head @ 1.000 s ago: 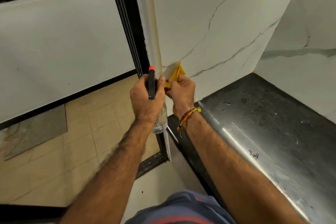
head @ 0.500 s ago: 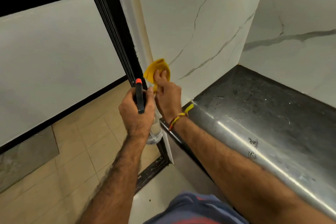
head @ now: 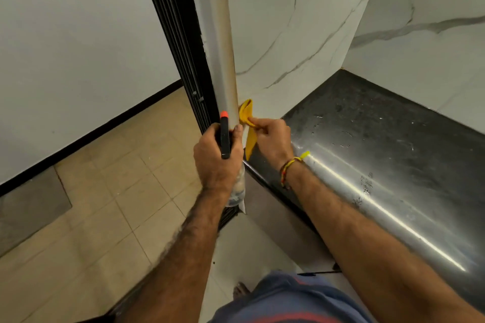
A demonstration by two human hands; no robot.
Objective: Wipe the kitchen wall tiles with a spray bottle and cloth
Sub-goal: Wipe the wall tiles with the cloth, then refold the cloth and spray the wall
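Since a moment ago, both hands have dropped lower along the wall corner. Nearest, the left hand (head: 217,157) holds its grip round the spray bottle (head: 225,139); beyond, the right hand (head: 273,139) pinches the yellow cloth (head: 246,115) against the wall tiles (head: 288,34), above the dark desk (head: 393,139).

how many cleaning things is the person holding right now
2. A spray bottle gripped in the left hand, and a yellow cloth pinched by the right hand against the wall's corner edge.
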